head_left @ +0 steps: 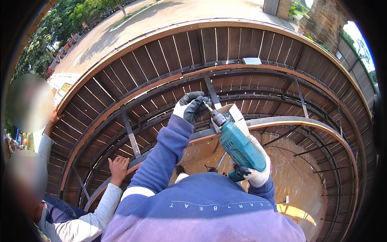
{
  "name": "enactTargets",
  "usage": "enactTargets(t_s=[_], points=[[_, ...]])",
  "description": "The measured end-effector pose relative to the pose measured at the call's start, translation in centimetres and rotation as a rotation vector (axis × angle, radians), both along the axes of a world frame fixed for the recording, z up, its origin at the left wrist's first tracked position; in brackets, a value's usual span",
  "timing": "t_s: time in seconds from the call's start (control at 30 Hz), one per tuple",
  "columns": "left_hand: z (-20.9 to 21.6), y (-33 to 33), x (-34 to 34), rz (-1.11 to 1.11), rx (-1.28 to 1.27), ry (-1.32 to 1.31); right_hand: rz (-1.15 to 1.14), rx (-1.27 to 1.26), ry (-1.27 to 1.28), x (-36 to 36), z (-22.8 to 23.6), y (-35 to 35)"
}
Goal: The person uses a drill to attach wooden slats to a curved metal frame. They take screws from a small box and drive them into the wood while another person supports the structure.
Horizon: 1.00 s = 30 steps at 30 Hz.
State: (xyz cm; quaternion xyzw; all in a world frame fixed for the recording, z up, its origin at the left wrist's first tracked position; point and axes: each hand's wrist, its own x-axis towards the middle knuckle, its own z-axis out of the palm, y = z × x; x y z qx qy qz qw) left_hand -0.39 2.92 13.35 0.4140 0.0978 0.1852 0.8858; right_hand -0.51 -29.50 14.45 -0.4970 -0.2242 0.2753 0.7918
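Note:
My right hand (260,163), in a white and dark work glove, is wrapped round the handle of a teal power drill (242,146). The drill points up and to the left, its bit close to my left hand. My left hand (189,105), in a black and white glove, has its fingers closed in a pinch at the bit's tip. Whatever small piece it may hold is too small to make out. Right behind the drill's chuck, an open white box (241,121) with small dark metal pieces inside is partly hidden by the tool.
Curved dark slatted panels (169,50) and metal rails ring the work area, joined by crossbars (131,135). A flat pale block (252,61) lies on the far rail. At left, a co-worker's hand (119,167) rests on the near rail. Brown floor (290,169) shows below.

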Motion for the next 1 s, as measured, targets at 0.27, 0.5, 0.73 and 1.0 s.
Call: enactTargets(t_s=[0.27,0.5,0.73,1.0], points=[[1.2,2.0,-3.8,0.160,0.299,-0.020,0.092,-0.026,0.035,0.5,0.1,3.0],[0.1,4.3,-8.3,0.196,0.017,-0.098,0.181,-0.064,0.007,-0.1,-1.1,6.6],[1.0,7.6,-10.8,0.348,0.152,-0.010,0.272,-0.009,0.032,-1.0,-0.8,10.8],[2.2,13.8,-13.4,0.306,-0.151,-0.140,0.296,0.009,0.025,-3.3,0.6,18.3]])
